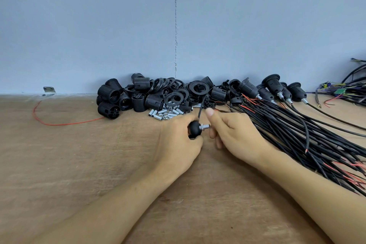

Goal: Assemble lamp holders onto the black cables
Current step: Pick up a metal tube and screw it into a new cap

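My left hand (179,140) grips a black lamp holder cap (195,128) with a threaded metal tube (205,126) sticking out to the right. My right hand (233,132) is just right of the tube, thumb raised, fingers curled beside the tube's end. A black cable (202,105) rises from between the hands toward the pile; whether the right hand pinches it is hidden. A thick bundle of black cables (297,130) with red and bare ends lies under my right forearm.
A pile of black lamp holder shells and rings (154,93) sits against the wall, with loose metal tubes and nuts (166,113) in front. Assembled holders on cables (275,87) lie at right. A red wire (59,123) lies left; tangled coloured wires (344,91) far right.
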